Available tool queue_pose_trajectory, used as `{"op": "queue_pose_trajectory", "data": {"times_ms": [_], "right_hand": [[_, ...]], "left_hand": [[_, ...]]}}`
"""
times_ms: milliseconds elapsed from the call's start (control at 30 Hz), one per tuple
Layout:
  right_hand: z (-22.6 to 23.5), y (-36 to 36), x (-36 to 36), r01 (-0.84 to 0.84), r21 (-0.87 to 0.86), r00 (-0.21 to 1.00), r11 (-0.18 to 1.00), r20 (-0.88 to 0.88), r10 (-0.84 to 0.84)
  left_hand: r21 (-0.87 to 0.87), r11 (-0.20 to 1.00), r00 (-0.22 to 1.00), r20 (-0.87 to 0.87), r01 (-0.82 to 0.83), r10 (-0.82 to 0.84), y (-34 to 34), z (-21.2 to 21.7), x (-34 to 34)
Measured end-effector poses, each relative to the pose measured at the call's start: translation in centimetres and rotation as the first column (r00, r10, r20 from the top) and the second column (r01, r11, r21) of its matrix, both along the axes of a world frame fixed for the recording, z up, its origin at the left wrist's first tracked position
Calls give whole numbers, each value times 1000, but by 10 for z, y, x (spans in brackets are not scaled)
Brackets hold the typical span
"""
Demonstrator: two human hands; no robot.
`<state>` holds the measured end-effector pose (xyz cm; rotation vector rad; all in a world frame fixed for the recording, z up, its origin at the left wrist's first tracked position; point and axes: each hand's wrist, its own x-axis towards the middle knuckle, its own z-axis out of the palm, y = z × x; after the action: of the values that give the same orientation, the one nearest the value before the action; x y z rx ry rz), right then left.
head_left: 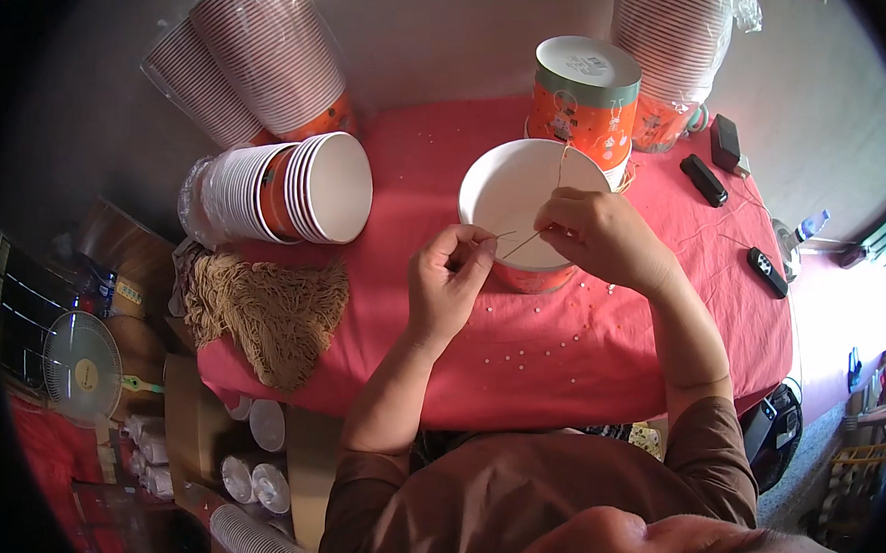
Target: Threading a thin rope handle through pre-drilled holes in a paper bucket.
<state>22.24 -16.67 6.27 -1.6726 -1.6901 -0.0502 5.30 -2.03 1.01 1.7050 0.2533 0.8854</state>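
An open paper bucket [504,188], white inside and orange outside, stands on the red tablecloth [568,360] in front of me. My right hand [601,236] rests over its near right rim, pinching a thin tan cord [521,242]. The same cord runs left to my left hand [450,276], whose fingertips pinch its other end just off the bucket's left rim. A strand of the cord also rises along the bucket's far rim. Behind the bucket stands an upturned orange bucket [584,99].
A lying stack of buckets [288,189] and a heap of tan cords [264,311] are at the left. Tall wrapped bucket stacks [262,66] [676,34] stand at the back. Black devices [703,180] [766,272] lie at the right. A small fan [82,367] and more cups [262,546] sit lower left.
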Motion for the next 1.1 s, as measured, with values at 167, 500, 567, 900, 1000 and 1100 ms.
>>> {"op": "queue_pose_trajectory", "data": {"times_ms": [167,500,567,900,1000,1100], "right_hand": [[6,-2,-4,-95,5,995,996,37,94],[5,5,-12,-148,158,989,976,49,142],[4,6,-13,-120,118,993,986,12,120],[6,3,-7,-164,91,984,982,-61,170],[10,2,-16,-171,75,985,982,-18,173],[8,5,-21,-137,118,988,983,83,128]], "left_hand": [[178,979,993,-52,-96,106,-5,6,-1],[271,962,998,-68,37,-19,-17,9,-3],[191,978,996,-46,80,-72,-15,5,-3],[12,994,992,-62,110,-109,-4,1,-5],[-7,992,991,-49,126,-126,-3,-1,-4],[-9,992,992,-23,126,-126,-3,-2,-3]]}}
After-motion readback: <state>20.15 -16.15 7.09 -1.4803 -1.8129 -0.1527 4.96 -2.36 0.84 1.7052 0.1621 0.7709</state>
